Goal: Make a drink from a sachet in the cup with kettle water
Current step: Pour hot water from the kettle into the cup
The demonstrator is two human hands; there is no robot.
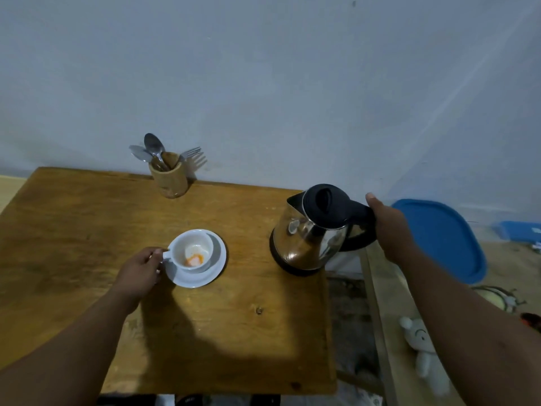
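Observation:
A white cup (191, 249) stands on a white saucer (218, 259) near the middle of the wooden table (87, 230). Orange and white powder (194, 260) lies in the cup's bottom. My left hand (140, 269) pinches the cup's handle on its left side. At the table's right edge stands a steel kettle (310, 232) with a black lid, its spout facing left toward the cup. My right hand (390, 227) is closed around the kettle's black handle. No sachet is in view.
A wooden holder (169, 177) with spoons and a fork stands at the table's back edge by the wall. To the right, off the table, lie a blue lid (439, 238) and a small white plush toy (424, 347).

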